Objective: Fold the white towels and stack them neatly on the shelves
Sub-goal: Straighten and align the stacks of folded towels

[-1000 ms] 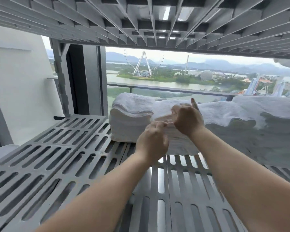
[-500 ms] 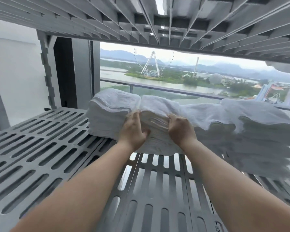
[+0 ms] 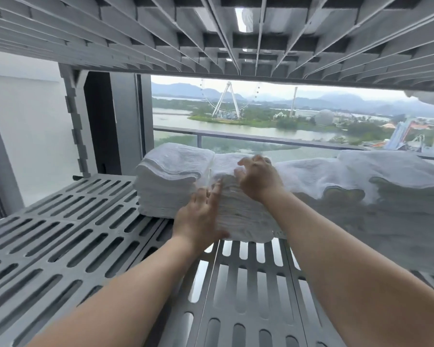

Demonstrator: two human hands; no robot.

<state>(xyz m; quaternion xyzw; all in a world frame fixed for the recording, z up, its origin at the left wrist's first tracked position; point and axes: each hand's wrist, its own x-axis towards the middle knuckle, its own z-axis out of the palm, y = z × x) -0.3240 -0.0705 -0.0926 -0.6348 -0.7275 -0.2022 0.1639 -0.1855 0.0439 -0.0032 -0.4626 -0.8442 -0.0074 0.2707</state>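
Note:
Several stacks of folded white towels stand in a row on a grey slotted shelf (image 3: pixel 68 236). The left stack (image 3: pixel 171 181) is neat and free of my hands. Beside it is the middle stack (image 3: pixel 243 214). My left hand (image 3: pixel 201 216) presses flat against that stack's front left face, fingers straight and pointing up. My right hand (image 3: pixel 257 177) rests on its top near the front edge, fingers bent and spread over the top towel. More stacks (image 3: pixel 376 186) run off to the right, blurred.
Another slotted shelf (image 3: pixel 236 33) hangs close overhead. A notched grey upright post (image 3: pixel 77 126) stands at the back left. Behind the shelves is a window with a railing (image 3: pixel 261 140). The shelf's left half is bare slotted surface.
My left hand has slid down from the stack's top edge to its front left face. My right hand has risen onto the top. The view has shifted slightly.

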